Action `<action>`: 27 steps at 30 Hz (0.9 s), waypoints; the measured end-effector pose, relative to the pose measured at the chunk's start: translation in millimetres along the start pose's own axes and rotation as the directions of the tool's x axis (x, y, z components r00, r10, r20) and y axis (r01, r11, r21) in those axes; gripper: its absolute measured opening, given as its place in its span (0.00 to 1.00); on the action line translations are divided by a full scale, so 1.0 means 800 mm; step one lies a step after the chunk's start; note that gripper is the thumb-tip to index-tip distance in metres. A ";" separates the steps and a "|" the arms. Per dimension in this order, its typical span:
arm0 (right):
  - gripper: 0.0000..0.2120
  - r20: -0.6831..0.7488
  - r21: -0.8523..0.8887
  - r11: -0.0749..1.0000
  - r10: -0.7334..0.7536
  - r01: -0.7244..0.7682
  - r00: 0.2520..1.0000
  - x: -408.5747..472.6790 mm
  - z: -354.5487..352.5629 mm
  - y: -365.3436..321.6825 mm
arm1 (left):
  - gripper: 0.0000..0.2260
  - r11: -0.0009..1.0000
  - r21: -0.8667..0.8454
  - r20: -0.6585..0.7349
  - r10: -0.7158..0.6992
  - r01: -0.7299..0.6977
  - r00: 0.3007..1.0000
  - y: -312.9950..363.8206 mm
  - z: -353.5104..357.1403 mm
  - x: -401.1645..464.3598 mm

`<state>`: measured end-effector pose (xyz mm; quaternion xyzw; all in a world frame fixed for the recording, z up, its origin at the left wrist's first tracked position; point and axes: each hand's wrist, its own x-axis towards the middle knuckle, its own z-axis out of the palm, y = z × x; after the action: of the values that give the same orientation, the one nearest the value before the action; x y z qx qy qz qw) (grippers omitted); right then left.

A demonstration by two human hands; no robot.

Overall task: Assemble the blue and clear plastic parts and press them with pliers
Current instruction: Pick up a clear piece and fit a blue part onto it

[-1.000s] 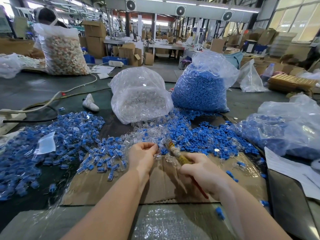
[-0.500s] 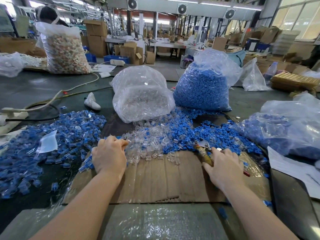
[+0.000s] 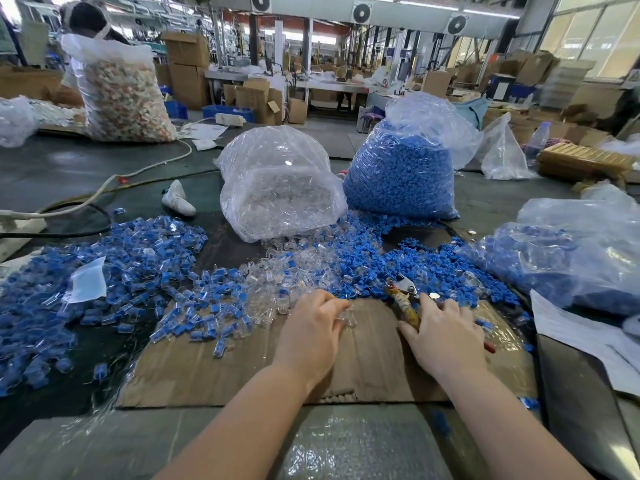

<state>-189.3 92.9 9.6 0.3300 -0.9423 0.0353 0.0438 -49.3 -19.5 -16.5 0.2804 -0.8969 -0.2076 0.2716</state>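
A small clear plastic shell on the brown cardboard sheet is pinched by the left hand, yellow-handled metal pliers gripped by the right hand; a blue insert should be seated squarely before squeezing.

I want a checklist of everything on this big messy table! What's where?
Surface: dark table, a cardboard sheet in front.
Job's things: loose clear parts and loose blue parts ahead of the hands; joined pieces heaped at left; pliers.
Clutter: bag of clear parts, bag of blue parts, paper slip, white shoe.
Hands: left hand pinches a clear part; right hand grips the pliers' handles.
Cables: white cord and black cable at left.
Surroundings: workshop with cardboard boxes and another person behind a sack.
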 end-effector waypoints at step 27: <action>0.16 -0.101 -0.076 0.963 -0.266 0.259 0.959 0.026 0.015 -0.070 | 0.12 0.997 -0.078 -0.110 -0.003 -0.006 0.994 0.003 0.004 -0.015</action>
<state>-171.6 35.2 1.9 0.4480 -0.8871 0.0182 0.1101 -43.6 -9.6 -22.1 0.2798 -0.8720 -0.2269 0.3314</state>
